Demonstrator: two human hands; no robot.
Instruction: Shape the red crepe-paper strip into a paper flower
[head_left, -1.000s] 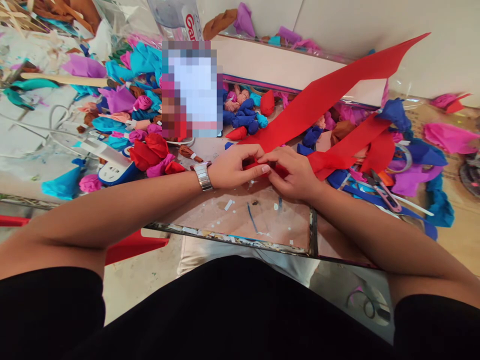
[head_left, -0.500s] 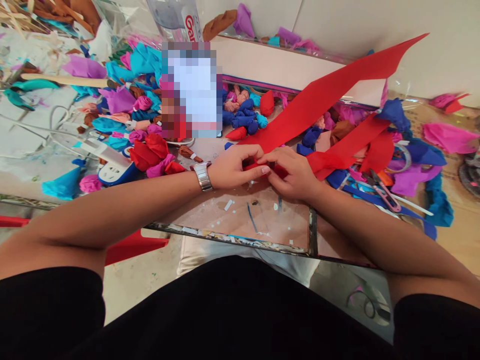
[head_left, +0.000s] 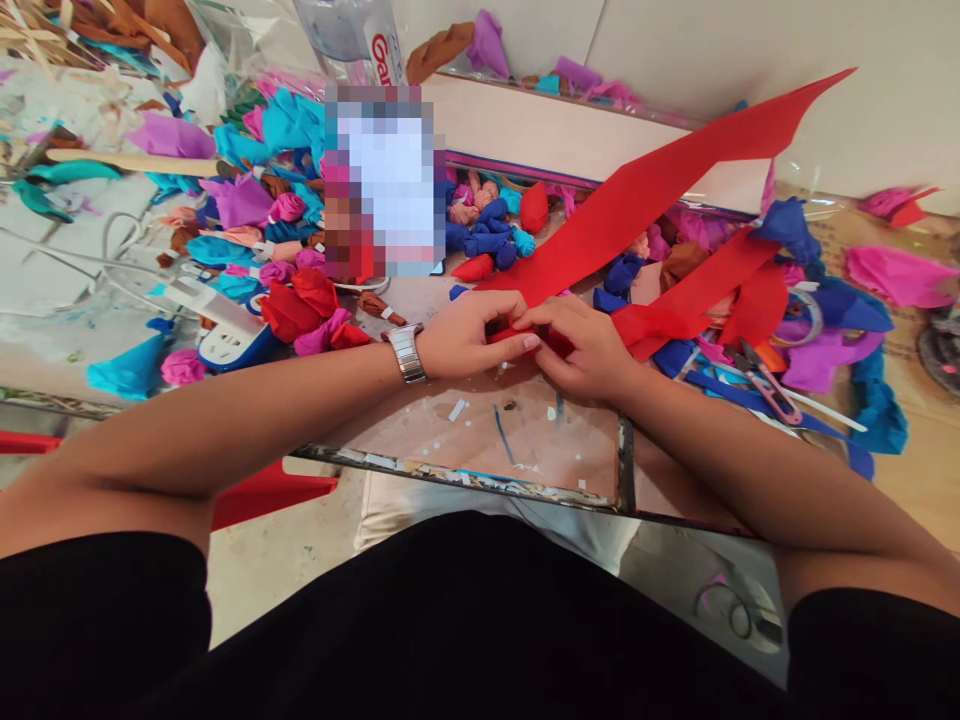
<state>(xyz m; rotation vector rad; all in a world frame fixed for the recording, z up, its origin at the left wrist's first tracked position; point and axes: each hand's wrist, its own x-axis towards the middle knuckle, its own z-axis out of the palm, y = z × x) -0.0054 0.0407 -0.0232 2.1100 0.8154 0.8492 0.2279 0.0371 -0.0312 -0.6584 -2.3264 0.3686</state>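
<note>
A long red crepe-paper strip (head_left: 634, 195) runs from my fingers up to the far right, over a white board. My left hand (head_left: 469, 335), with a metal watch on its wrist, pinches the strip's near end between thumb and fingers. Facing it, my right hand (head_left: 585, 345) grips the same end, and the fingertips of both hands nearly meet. The part inside the fingers is mostly hidden. Another red strip (head_left: 697, 295) lies just beyond my right hand. Small rolled blue paper pieces (head_left: 487, 230) lie above my left hand.
A blurred-out phone-like screen (head_left: 394, 190) stands behind my left hand, with a plastic bottle (head_left: 349, 40) beyond. A power strip (head_left: 229, 335) and red paper buds (head_left: 300, 303) lie left. Pink-handled snips (head_left: 772, 385) and a tape roll (head_left: 808, 315) lie right. The table edge (head_left: 480, 485) is near my body.
Almost nothing differs. Both hands keep their place on the red strip, and the view has shifted very slightly.
</note>
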